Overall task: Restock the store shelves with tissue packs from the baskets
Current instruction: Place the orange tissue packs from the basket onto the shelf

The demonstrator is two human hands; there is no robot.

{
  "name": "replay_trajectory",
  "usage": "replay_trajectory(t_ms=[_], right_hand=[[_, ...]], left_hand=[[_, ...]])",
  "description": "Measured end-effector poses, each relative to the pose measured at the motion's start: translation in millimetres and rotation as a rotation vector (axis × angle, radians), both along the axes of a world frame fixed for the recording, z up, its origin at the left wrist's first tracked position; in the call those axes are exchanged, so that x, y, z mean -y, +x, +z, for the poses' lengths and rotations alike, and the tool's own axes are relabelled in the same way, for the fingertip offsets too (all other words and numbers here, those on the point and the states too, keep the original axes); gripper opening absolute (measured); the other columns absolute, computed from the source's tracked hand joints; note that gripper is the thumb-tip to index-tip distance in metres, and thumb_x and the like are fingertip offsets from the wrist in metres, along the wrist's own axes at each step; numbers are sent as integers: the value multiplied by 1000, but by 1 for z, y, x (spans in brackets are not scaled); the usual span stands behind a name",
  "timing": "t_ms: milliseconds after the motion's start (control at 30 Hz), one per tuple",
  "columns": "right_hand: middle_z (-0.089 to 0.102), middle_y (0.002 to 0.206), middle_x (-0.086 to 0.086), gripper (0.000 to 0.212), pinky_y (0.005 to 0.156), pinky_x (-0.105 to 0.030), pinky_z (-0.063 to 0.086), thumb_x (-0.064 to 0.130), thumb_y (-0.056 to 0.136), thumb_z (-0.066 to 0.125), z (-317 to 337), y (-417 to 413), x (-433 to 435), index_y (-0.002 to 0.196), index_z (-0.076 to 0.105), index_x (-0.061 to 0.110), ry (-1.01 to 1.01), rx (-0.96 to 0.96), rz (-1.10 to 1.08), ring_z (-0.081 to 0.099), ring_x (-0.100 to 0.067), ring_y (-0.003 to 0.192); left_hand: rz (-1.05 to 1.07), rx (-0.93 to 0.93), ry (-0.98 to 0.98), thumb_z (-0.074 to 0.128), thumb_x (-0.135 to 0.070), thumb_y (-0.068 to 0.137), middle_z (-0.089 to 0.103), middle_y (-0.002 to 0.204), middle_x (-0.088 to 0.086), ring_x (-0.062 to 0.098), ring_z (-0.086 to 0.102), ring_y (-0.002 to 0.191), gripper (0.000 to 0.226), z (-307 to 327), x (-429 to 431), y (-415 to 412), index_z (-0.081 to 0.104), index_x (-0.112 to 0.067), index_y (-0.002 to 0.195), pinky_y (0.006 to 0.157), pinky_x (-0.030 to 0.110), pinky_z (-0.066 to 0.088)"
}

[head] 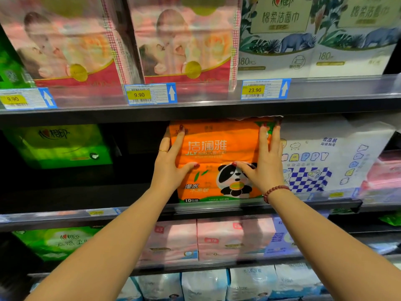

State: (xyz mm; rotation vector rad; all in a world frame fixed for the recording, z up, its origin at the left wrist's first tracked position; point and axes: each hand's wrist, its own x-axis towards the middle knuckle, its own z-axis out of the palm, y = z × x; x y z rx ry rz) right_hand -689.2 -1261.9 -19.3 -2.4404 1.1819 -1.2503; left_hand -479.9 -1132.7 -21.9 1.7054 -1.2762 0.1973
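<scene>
Left hand [171, 158], fingers straight, presses the orange pack's [217, 146] left edge, while right hand [264, 164] lies flat on its front.

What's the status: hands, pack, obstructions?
Left hand, right hand flat on orange panda tissue pack. Pack upright on middle shelf. White HAPPY pack close on right; gap left.

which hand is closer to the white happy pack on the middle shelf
Right. The right hand lies flat at the right edge of the orange pack, directly beside the white Happy pack. The left hand presses its left edge, on the far side.
</scene>
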Motion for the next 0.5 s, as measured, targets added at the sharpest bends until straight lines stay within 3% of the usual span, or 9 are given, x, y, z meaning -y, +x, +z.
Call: replay_trajectory(t_ms=[167,267,400,500], right_hand=[[-27,157,-1,117,104,-48,38,49,72,73,2,-5,-9,151,-11,28,-9,-45,-16,-2,-31,147],[-31,153,5,115,96,-44,46,45,75,74,-5,-12,-13,150,-11,31,-39,-48,-4,-4,-27,147],[-35,148,17,113,92,-42,50,35,79,75,-18,-17,-14,143,-18,46,-13,-47,34,14,-28,145],[-41,144,24,114,93,-43,49,33,80,74,-18,-19,-13,140,-21,52,12,-42,53,17,-27,144]], left_hand=[[-50,19,6,75,-23,82,17,152,-1,1,18,128,97,-4,-10,-7,4,-54,141,97,24,34],[-73,5,77,72,-16,84,6,159,-5,5,13,137,100,-17,-19,-9,0,-59,139,106,35,36],[-59,-27,85,70,-11,86,9,159,-4,18,21,143,102,-20,-21,-13,-2,-63,136,106,46,42],[-47,-38,99,69,-10,86,9,159,-5,20,22,143,103,-18,-20,-15,-4,-64,134,106,47,42]])
